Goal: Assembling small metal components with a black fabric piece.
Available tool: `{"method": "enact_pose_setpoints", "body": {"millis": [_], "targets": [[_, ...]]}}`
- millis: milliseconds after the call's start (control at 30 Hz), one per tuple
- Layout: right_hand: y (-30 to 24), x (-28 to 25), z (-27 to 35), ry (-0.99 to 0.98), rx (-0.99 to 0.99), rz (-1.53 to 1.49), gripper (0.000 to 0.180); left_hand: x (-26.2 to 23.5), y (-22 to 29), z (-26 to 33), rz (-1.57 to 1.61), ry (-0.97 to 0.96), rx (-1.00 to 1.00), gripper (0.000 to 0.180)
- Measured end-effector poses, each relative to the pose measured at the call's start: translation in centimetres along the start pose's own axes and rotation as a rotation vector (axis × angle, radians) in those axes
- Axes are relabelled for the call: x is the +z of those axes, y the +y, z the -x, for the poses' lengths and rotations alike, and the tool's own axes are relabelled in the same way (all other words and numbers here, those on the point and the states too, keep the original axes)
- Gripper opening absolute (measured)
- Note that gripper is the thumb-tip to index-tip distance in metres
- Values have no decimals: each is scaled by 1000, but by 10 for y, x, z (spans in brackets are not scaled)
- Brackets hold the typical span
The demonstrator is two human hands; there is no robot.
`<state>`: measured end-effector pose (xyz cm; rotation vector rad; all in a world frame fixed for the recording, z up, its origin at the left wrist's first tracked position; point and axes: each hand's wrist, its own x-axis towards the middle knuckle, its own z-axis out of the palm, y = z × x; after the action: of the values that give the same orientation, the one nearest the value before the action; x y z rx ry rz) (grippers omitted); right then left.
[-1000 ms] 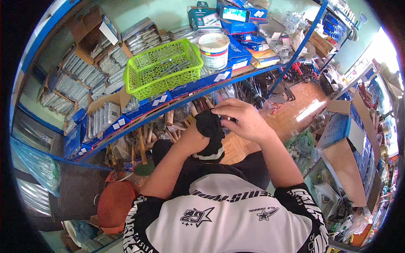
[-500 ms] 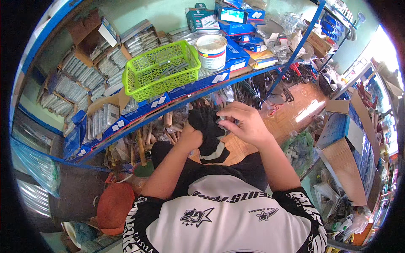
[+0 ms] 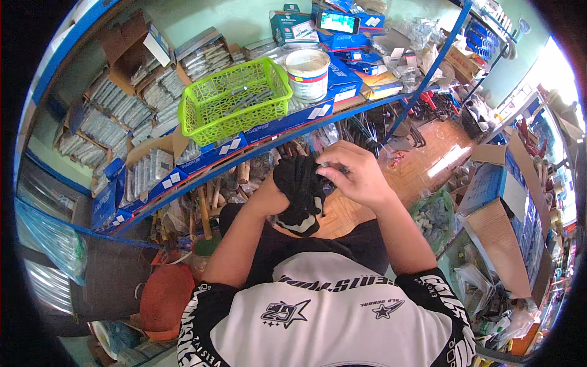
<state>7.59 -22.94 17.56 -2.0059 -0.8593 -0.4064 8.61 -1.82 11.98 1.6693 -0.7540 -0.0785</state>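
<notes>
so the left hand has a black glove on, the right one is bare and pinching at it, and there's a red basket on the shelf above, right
Not quite: the basket on the shelf is bright green, not red, as the head view shows. The rest holds: black glove on the left hand, bare right hand pinching at it.

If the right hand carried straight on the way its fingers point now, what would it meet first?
Most likely the black glove on the left hand: the right hand points left, its fingertips seemingly already at it.

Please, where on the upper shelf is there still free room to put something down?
Hardly any. The green basket itself has room above the few packets inside. Between it and the white tub is only a narrow gap. Right of the tub, blue boxes crowd the shelf edge.
</notes>
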Motion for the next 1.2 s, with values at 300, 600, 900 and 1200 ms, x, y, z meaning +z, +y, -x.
{"method": "enact_pose_setpoints", "body": {"millis": [300, 600, 900, 1200], "targets": [[-1, 1, 3, -94, 115, -22, 17, 10, -17, 3, -47, -17, -183, 23], [15, 0, 12, 33, 286, -334, 17, -1, -3, 2, -56, 7, 85, 31], [18, 35, 18, 144, 382, -619, 17, -11, -14, 12, 56, 353, -15, 33], [-1, 60, -25, -176, -20, -18, 17, -60, 1, 26, -671, 434, -24, 36]]}}
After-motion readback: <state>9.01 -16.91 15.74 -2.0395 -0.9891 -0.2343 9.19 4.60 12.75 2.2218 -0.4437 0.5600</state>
